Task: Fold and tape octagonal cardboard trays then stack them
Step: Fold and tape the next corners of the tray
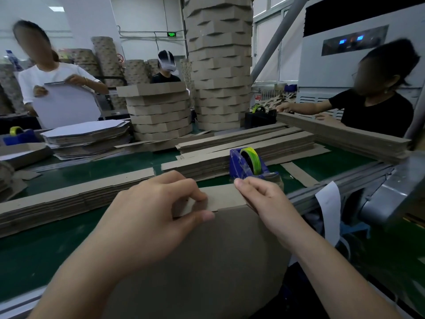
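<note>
Cardboard tray (pixel 207 261), apparently on edge; left hand (pixel 149 215) and right hand (pixel 259 199) pinch its crosswise flap (pixel 224 198).

even indoor overhead light, soft shadows, slight motion blur, wide-angle bending at edges

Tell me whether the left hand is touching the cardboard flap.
Touching. The head view shows the left hand pinching the cardboard flap between thumb and curled fingers, with no gap visible.
</note>
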Motion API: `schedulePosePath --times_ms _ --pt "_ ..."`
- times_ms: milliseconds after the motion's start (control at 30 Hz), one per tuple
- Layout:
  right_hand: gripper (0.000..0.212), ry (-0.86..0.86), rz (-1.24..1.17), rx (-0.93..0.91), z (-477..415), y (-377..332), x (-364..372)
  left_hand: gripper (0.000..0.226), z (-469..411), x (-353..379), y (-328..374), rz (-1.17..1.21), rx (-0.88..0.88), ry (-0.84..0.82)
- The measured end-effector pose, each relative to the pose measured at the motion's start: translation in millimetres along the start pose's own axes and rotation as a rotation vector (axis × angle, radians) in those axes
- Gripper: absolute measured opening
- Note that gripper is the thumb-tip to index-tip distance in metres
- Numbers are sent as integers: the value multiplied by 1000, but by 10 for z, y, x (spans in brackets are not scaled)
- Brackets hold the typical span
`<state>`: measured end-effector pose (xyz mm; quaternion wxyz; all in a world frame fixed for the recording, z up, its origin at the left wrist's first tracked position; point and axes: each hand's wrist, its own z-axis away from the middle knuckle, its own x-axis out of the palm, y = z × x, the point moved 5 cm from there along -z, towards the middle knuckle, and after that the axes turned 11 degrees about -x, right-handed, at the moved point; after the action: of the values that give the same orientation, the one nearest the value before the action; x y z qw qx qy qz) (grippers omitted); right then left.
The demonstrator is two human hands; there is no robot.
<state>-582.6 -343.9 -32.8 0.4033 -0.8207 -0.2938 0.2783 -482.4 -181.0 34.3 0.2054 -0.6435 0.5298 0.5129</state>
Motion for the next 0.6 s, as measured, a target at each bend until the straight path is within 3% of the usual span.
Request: schedulePosePath --times_ms 133,267,400,600 --pt "31 -85 -14 -31 -16 -156 19 46 35 -7 -7 44 -21 -34" --pt "30 -53 -27 19 -32 -151 27 46 8 46 69 -14 -3 -60" --pt "25 -122 -173 123 -55 -178 63 60 -65 122 153 -14 20 -108" --pt "27 -224 -226 179 -28 -85 3 63 -73 194 140 -50 31 -93"
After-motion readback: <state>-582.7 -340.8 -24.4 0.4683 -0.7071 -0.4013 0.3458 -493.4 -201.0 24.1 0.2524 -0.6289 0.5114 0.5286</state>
